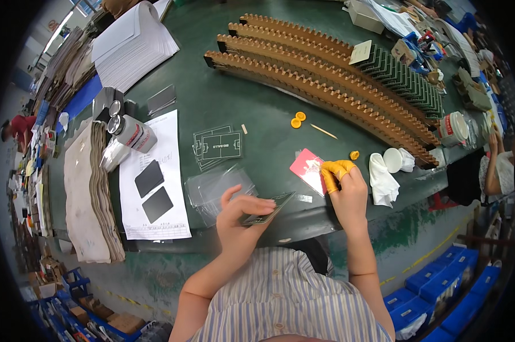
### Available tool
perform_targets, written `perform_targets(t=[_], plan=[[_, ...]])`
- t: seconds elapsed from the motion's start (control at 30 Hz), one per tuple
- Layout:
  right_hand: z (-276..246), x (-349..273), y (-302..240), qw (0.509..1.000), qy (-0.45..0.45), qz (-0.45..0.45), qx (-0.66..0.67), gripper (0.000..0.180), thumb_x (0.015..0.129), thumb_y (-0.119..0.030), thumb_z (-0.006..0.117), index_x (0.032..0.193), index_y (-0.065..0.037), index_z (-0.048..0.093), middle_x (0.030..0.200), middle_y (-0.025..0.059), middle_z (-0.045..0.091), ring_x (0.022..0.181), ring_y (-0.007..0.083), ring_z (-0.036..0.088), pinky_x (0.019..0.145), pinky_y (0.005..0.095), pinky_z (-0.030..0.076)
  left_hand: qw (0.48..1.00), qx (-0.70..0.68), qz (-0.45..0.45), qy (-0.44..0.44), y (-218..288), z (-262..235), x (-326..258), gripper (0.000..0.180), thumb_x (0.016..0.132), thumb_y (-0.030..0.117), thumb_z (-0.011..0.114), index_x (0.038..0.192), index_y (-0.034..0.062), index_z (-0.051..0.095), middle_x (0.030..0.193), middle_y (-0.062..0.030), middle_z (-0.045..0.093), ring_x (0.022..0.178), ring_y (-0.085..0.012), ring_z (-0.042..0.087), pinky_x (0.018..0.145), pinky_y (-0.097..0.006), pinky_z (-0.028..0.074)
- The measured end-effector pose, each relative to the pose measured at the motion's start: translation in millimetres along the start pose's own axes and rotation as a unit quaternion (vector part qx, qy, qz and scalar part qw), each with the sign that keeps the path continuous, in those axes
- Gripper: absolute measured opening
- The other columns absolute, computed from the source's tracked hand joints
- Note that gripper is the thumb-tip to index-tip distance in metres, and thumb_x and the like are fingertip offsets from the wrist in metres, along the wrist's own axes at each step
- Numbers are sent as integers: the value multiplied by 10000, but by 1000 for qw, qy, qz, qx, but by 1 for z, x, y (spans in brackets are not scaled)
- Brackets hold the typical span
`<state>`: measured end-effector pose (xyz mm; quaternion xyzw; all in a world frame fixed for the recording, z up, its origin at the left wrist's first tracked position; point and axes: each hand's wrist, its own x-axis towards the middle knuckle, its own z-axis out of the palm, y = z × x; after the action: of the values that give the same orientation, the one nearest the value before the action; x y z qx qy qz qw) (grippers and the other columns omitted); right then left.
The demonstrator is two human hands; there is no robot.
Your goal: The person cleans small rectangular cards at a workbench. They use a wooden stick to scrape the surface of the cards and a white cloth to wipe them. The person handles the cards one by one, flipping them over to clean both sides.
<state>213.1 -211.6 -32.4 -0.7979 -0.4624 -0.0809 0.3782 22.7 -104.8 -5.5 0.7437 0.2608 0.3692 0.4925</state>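
Dark and thin, a small card (269, 209) with white lines sat pinched in the left hand (240, 219), thumb on top and fingers under it. It stuck out toward the right hand (345, 191), which was close by but not touching it. The right hand was curled up, and its fingertips wore yellow rubber caps (334, 171). A red card (307, 168) lay on the green table (257, 102) just under those fingertips. More dark cards (217, 146) lay further out, past the left hand.
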Motion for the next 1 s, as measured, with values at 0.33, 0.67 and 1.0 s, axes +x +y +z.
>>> perform_targets(t=[0.33, 0.67, 1.0], plan=[[-13, -36, -53, 970, 110, -49, 212, 217, 712, 27, 725, 894, -42, 629, 871, 88, 583, 714, 239, 568, 624, 301, 455, 999, -34, -9, 2, 1, 5, -2, 303, 641, -86, 764, 707, 109, 541, 800, -36, 684, 836, -178, 671, 1060, -435, 239], [-8, -51, -69, 939, 63, -90, 325, 299, 621, 12, 759, 895, -46, 655, 878, 72, 592, 690, 241, 559, 593, 312, 452, 999, -51, 7, -5, 3, 6, -5, 320, 643, -73, 769, 714, 120, 525, 813, -39, 682, 860, -201, 674, 1060, -445, 242], [-3, -49, -76, 942, 62, -110, 310, 283, 607, -16, 776, 866, -37, 665, 868, 73, 585, 657, 244, 550, 574, 324, 440, 994, -111, 8, -1, -3, 5, -7, 181, 707, 47, 746, 720, 122, 582, 870, -40, 704, 900, -171, 665, 1063, -428, 191]])
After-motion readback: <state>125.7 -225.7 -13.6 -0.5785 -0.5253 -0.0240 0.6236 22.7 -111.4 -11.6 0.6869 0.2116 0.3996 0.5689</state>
